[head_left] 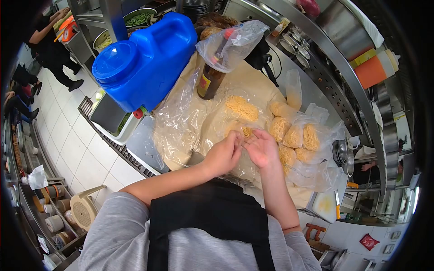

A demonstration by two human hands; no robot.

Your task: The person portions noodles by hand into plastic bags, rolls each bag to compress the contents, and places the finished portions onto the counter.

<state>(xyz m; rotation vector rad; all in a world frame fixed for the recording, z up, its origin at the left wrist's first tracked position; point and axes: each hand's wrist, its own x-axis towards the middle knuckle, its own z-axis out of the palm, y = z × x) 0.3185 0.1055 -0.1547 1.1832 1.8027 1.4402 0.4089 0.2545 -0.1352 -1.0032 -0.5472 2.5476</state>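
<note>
A small clear plastic bag of yellow noodles [246, 131] lies just beyond my two hands. My left hand [224, 152] is closed in a pinch on the near end of this bag. Palm turned up and fingers curled, my right hand [262, 149] grips the thin plastic from the other side; its exact hold is hard to see. Behind them a loose heap of yellow noodles [242, 108] rests on clear plastic sheeting [181, 131]. To the right sit several filled noodle bags [293, 136] in a cluster.
A large blue plastic jug [153, 54] stands at the back left, near a dark bottle [210, 81] with a plastic bag over its top. Steel shelving [316, 40] bounds the right. A cutting board [324, 205] and knife [337, 205] lie lower right. Another person [52, 45] stands far left.
</note>
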